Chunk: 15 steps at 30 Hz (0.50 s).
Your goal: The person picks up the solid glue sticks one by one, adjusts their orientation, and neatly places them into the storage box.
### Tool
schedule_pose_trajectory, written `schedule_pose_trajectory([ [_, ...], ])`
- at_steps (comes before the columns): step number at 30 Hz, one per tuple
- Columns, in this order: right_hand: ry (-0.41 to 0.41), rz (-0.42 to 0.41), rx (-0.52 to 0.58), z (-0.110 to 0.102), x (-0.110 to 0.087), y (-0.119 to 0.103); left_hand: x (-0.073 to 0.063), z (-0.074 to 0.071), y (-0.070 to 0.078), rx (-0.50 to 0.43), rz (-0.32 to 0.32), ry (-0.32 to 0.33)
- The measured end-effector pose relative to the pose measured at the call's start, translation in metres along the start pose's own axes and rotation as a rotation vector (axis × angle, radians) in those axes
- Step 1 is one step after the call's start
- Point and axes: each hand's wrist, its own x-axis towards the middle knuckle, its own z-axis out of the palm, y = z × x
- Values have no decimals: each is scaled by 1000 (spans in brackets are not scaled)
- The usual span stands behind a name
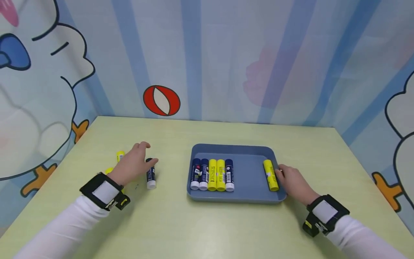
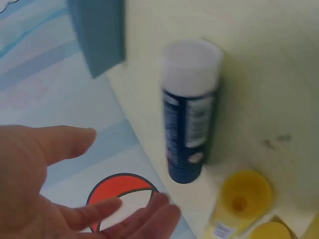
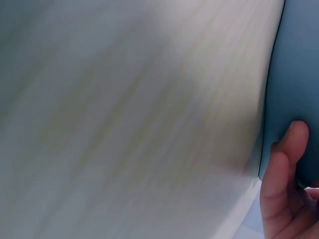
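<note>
My left hand (image 1: pixel 133 164) is held over the left part of the table, thumb and fingers spread apart with nothing between them. Just by its thumb lies a navy glue stick (image 1: pixel 151 177) with a white end; the left wrist view shows this glue stick (image 2: pixel 189 112) apart from the fingers. Yellow glue sticks (image 1: pixel 120 155) lie partly hidden behind that hand. My right hand (image 1: pixel 297 185) grips the right rim of a blue-grey tray (image 1: pixel 247 174), thumb over the edge. In the right wrist view, its curled fingers (image 3: pixel 276 191) touch the tray's outer wall.
Inside the tray, several navy and yellow glue sticks (image 1: pixel 212 175) stand side by side at the left. A single yellow glue stick (image 1: pixel 271 175) lies slightly tilted near the right wall. Behind the pale table (image 1: pixel 207 230) hangs a printed curtain (image 1: pixel 220 64).
</note>
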Motion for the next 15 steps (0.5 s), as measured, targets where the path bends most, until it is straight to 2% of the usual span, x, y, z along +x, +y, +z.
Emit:
schedule_pose_trajectory([
  [4, -4, 7, 0, 0, 0, 2, 3, 10, -5, 108, -59, -15],
  [11, -15, 31, 23, 0, 1, 1, 9, 20, -5, 107, -161, -121],
  [15, -20, 38, 27, 0, 1, 0, 11, 23, -6, 101, -179, -160],
])
